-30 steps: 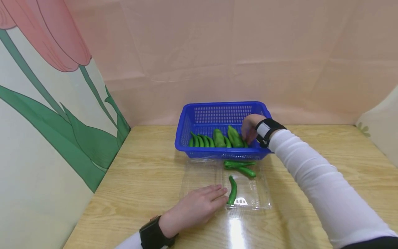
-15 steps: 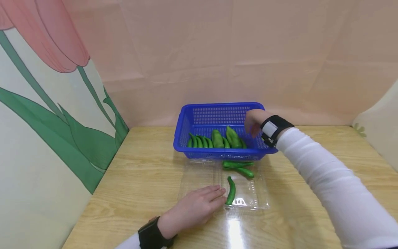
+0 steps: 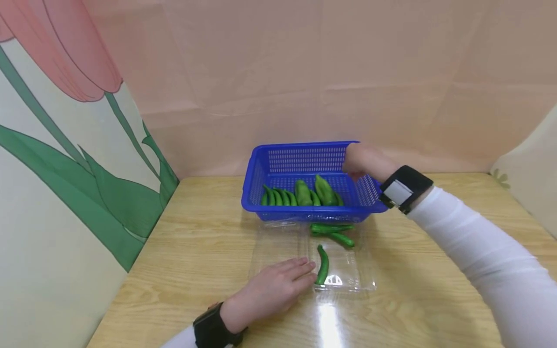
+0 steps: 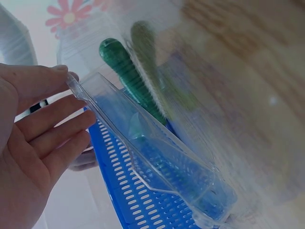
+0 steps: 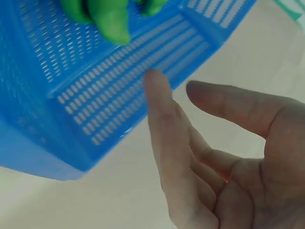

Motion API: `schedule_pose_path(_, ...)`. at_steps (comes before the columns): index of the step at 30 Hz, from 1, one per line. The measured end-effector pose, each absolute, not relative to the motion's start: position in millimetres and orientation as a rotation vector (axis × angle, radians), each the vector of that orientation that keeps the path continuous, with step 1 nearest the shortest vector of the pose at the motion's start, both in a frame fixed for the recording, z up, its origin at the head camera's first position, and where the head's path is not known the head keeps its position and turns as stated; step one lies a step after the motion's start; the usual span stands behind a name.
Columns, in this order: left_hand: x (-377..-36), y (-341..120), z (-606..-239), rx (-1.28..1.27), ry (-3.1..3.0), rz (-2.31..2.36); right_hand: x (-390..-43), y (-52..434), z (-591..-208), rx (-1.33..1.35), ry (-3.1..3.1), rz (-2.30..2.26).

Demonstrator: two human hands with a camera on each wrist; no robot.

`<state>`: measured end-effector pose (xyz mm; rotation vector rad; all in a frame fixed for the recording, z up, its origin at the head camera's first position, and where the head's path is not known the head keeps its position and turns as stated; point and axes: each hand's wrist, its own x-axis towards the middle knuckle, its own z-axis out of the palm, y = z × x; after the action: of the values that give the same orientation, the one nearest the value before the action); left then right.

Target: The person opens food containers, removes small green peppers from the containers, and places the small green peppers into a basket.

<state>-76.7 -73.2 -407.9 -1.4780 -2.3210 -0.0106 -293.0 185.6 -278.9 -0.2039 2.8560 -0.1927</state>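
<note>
My left hand (image 3: 271, 290) lies at the near edge of a clear plastic clamshell box (image 3: 344, 261). In the left wrist view, its thumb and a fingertip pinch the box's thin rim (image 4: 112, 129). A curved green chili pepper (image 3: 322, 265) lies in the right half of the box, beside the left fingertips, and more green peppers (image 3: 332, 228) lie at its far end. Over the right side of a blue basket (image 3: 278, 215) is my right hand (image 3: 363, 159). The right wrist view shows its thumb (image 5: 228, 102) and index finger (image 5: 159, 109) apart, with nothing between them.
Inside the basket, slim chili peppers (image 3: 278, 197) and two larger green peppers (image 3: 324, 191) line the near wall. The basket stands directly behind the box on a wooden table (image 3: 204, 232). A pink cloth wall (image 3: 261, 87) rises behind it.
My right hand has lifted away from the peppers and moved up and to the right, towards the basket's right rim. The left hand and the box have stayed in place.
</note>
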Motion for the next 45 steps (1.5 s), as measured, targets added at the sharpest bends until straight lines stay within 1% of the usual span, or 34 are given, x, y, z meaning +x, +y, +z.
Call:
schedule_pose_path(4,-77,-74,-408,-1.476,-2.329,0.005,-269,185,-277,-0.37,2.927,-0.236)
schedule_pose_path(7,-77,-74,-408,-1.473,-2.329,0.009,-251,180,-276,-0.394,2.926,-0.305)
schedule_pose_path(13,-77,-73,-408,-1.465,-2.302,-0.002,-220,171,-278,-0.454,2.989,-0.281)
schedule_pose_path(22,-79,-74,-407,-1.473,-2.29,-0.006,-187,161,-293,-0.573,3.011,-0.323)
schedule_pose_path(31,-79,-74,-406,-1.481,-2.295,-0.009,-166,155,-315,-0.647,3.003,-0.321)
schedule_pose_path(41,-78,-75,-407,-1.474,-2.324,-0.01,-157,154,-342,-0.612,2.932,-0.273)
schedule_pose_path(45,-78,-75,-408,-1.47,-2.308,-0.006,-153,154,-349,-0.638,2.907,-0.24)
